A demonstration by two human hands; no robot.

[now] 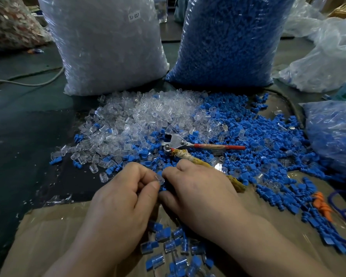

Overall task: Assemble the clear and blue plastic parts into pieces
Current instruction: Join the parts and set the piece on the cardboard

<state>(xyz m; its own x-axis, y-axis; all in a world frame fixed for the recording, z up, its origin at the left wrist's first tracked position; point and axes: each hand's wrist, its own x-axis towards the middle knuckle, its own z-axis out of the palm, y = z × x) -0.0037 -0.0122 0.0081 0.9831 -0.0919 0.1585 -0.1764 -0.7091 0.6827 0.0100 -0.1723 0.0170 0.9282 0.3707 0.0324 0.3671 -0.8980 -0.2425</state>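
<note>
Pinching: the left hand (124,196) clamps a small clear plastic cap (159,179) between thumb and forefinger; the other fingers are curled under.
Right hand pose: the right hand (200,196) is knuckles-up with its fingers curled. Forefinger and thumb tips meet the same cap from the right. What they clamp is hidden and cannot be told.
Hands: together, fingertips touching at the cap, above the near edge of the loose parts.
Forearms: both enter from the bottom edge and converge toward the centre.
Clear stock: a heap of loose clear plastic caps (144,116) lies on the dark green counter (18,126), beyond the left hand.
Blue stock: a spread of loose blue plastic plugs (258,140) touches the clear heap on its right.
Finished pieces: joined clear-and-blue pieces (168,246) lie between the wrists on a brown cardboard sheet (48,236).
Tool: metal pliers with one red handle (180,143) rest on the parts just beyond the right hand.
Bags: a tall bag of clear parts (108,47) and a tall bag of blue parts (232,41) stand upright behind the heaps.
</note>
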